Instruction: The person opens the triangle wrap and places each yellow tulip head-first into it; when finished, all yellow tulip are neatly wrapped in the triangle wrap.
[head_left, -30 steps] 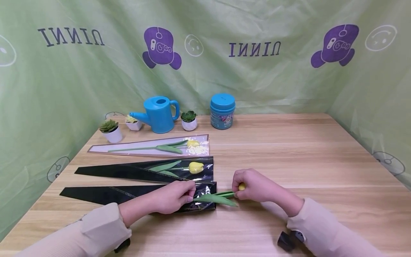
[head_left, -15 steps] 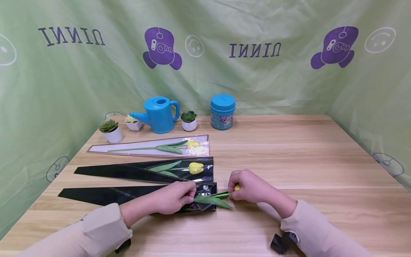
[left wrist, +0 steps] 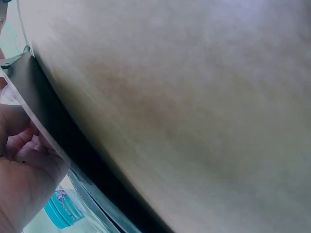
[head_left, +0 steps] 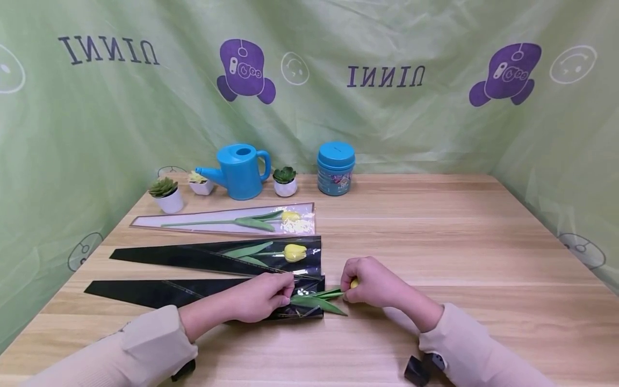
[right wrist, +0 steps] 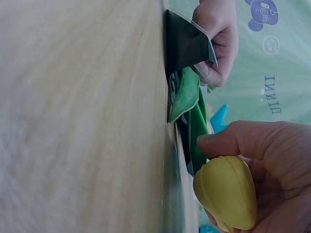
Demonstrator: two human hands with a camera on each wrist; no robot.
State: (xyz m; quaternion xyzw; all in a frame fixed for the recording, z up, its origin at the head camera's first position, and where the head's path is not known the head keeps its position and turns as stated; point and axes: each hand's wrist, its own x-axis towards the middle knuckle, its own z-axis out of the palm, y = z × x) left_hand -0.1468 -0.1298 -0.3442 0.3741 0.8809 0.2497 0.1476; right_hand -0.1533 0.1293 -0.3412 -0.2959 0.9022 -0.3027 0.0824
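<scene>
My left hand (head_left: 263, 296) pinches the open right end of the nearest black flower sleeve (head_left: 137, 293). My right hand (head_left: 369, 282) grips a yellow tulip (right wrist: 226, 191) just below its bloom. The tulip's green leaves (head_left: 320, 305) reach into the mouth of that sleeve, and the lower stem is hidden inside. In the right wrist view the sleeve's lifted flap (right wrist: 187, 41) stands at the left fingers. Behind it lies a second black sleeve (head_left: 169, 253) with a yellow tulip (head_left: 295, 252) inside. Farther back a pale sleeve (head_left: 213, 221) holds another yellow tulip (head_left: 290, 216).
Along the back of the wooden table (head_left: 435, 226) stand a blue watering can (head_left: 239, 172), a blue lidded tub (head_left: 336, 169) and small potted succulents, one (head_left: 284, 181) beside the can. A green printed cloth (head_left: 411, 118) hangs behind and at both sides.
My right hand has shifted left with the tulip, and its leaves sit deeper in the sleeve's mouth. The left hand has stayed at the sleeve's edge. The nearest sleeve has slid slightly left.
</scene>
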